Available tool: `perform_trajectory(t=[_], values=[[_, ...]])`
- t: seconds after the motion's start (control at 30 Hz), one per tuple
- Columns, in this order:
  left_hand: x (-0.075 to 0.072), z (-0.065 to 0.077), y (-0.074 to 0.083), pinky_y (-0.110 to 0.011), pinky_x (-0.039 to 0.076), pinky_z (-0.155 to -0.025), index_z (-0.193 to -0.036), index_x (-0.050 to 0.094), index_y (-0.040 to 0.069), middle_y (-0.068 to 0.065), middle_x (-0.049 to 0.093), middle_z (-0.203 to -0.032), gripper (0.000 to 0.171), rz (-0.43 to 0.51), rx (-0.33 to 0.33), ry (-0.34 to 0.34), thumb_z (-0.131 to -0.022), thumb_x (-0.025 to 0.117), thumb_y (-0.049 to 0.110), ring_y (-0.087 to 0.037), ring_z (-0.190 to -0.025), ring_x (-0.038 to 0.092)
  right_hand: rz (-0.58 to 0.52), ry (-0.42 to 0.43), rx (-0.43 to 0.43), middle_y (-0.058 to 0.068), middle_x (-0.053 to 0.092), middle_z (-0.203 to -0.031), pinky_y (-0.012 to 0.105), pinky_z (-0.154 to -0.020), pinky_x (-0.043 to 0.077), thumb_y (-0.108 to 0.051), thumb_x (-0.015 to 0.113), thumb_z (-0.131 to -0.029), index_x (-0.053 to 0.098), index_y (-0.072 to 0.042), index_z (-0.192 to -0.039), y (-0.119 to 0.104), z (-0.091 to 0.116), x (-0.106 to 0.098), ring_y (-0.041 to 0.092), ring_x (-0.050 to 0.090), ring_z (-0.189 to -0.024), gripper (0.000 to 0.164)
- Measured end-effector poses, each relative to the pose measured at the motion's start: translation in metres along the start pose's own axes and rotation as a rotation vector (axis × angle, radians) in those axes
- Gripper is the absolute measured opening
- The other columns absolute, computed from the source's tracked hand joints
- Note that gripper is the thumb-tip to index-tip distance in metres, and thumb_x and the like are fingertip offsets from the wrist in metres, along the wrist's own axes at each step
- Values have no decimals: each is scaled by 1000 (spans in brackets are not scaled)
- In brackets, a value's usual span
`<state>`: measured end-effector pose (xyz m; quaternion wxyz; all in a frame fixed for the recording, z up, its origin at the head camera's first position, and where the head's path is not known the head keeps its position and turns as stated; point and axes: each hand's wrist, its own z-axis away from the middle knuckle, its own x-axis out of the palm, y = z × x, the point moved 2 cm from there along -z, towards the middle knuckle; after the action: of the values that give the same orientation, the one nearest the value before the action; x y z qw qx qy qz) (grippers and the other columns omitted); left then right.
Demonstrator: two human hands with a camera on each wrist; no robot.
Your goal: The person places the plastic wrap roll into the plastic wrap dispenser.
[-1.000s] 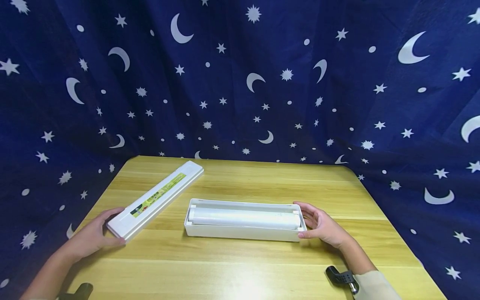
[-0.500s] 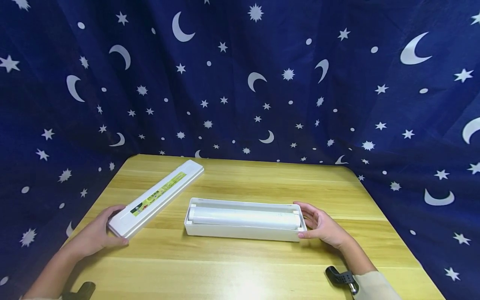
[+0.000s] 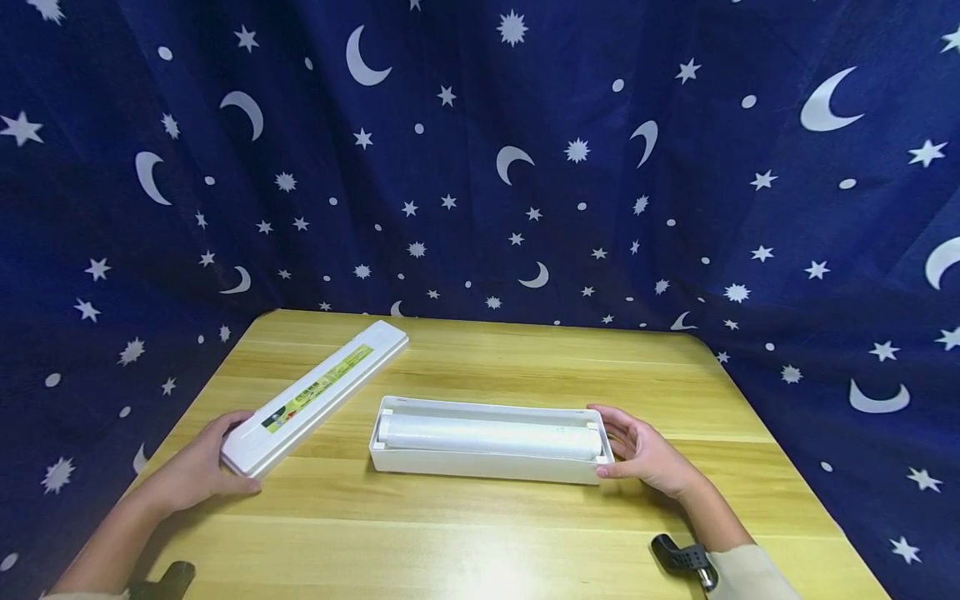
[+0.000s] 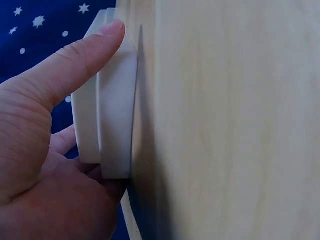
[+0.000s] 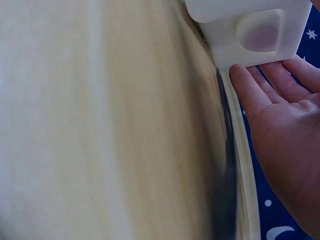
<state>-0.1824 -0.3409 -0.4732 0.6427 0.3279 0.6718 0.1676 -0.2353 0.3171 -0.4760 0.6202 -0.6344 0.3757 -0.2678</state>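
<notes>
Dark blue curtain patterned with pale moons, stars and dots hangs behind a light wood-grain table. Near the table's middle sits a topless white box, its long side running across the surface. To its left and apart from it, a long white lid lies aslant, its far end angled toward the box's side of the table. Inside the box, a white roll stretches nearly from end to end. At left, a person's left hand grips the lid's near end, thumb on one side and fingers on the other; the right hand holds the box's right end between thumb and fingers. A yellow-green label runs along the lid's top, and a black wrist mount juts out beside a pale right sleeve.
</notes>
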Motion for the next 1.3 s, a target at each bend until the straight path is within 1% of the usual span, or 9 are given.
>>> perform_trajectory(t=[0.07, 0.13, 0.27, 0.33, 0.43, 0.47, 0.73, 1.1, 1.3], values=[[1, 0, 2, -5, 31, -85, -145, 36, -11, -31, 51, -135, 109, 15, -5, -2, -62, 98, 22, 6, -105, 43, -9, -8, -3, -7, 54, -147, 24, -103, 53, 12, 75, -82, 16, 15, -155, 0, 0, 0, 5, 56, -132, 94], [1, 0, 3, -5, 31, -85, -145, 35, -11, -31, 50, -136, 109, 7, -13, -1, -63, 98, 23, 4, -106, 44, -13, -10, -4, -7, 54, -146, 24, -103, 53, 12, 75, -82, 16, 15, -155, 0, 0, 1, 5, 56, -133, 94], [1, 0, 5, -8, 33, -84, -146, 35, -10, -31, 51, -136, 108, -40, -29, 0, -65, 97, 26, -14, -109, 49, -13, -5, -1, -8, 54, -147, 23, -103, 52, 12, 76, -82, 17, 14, -155, -1, 0, 1, 4, 56, -133, 94], [0, 0, 6, -9, 34, -83, -145, 36, -10, -30, 52, -135, 107, -54, -35, 1, -65, 97, 26, -19, -108, 50, -11, -2, 2, -9, 54, -147, 22, -104, 51, 11, 76, -82, 17, 14, -155, -2, 0, 2, 3, 55, -133, 95], [-1, 0, 5, -10, 35, -82, -145, 37, -9, -30, 53, -133, 106, -59, -32, 12, -65, 97, 25, -12, -104, 50, -8, 3, 5, -9, 53, -147, 21, -105, 51, 11, 77, -81, 16, 14, -155, -3, 0, 2, 2, 55, -134, 95], [-1, 0, 5, -10, 35, -81, -145, 37, -9, -29, 53, -133, 105, -58, -35, 15, -65, 97, 24, -13, -105, 51, -7, 4, 6, -9, 53, -147, 21, -105, 50, 11, 77, -81, 16, 14, -155, -3, 0, 2, 2, 55, -134, 96], [-2, 1, 6, -6, 31, -82, -142, 41, -7, -30, 53, -130, 101, -19, 16, 95, -62, 97, 18, 12, -101, 39, -5, 4, 10, -8, 52, -148, 21, -105, 50, 11, 76, -82, 16, 14, -156, -2, 0, 1, 2, 55, -134, 96], [-4, 3, 9, -5, 28, -82, -143, 42, -6, -31, 51, -133, 100, -42, 21, 113, -63, 96, 20, 14, -104, 34, 1, 13, 19, -6, 51, -149, 21, -105, 50, 11, 77, -81, 17, 13, -156, 0, 1, 0, 1, 54, -134, 96], [-8, 0, 15, -5, 30, -81, -141, 43, -8, -31, 55, -129, 98, -15, 62, 125, -62, 96, 16, 15, -101, 38, 7, 16, 13, -6, 52, -149, 21, -105, 50, 11, 77, -81, 18, 13, -156, 0, 1, 0, 2, 55, -134, 95]])
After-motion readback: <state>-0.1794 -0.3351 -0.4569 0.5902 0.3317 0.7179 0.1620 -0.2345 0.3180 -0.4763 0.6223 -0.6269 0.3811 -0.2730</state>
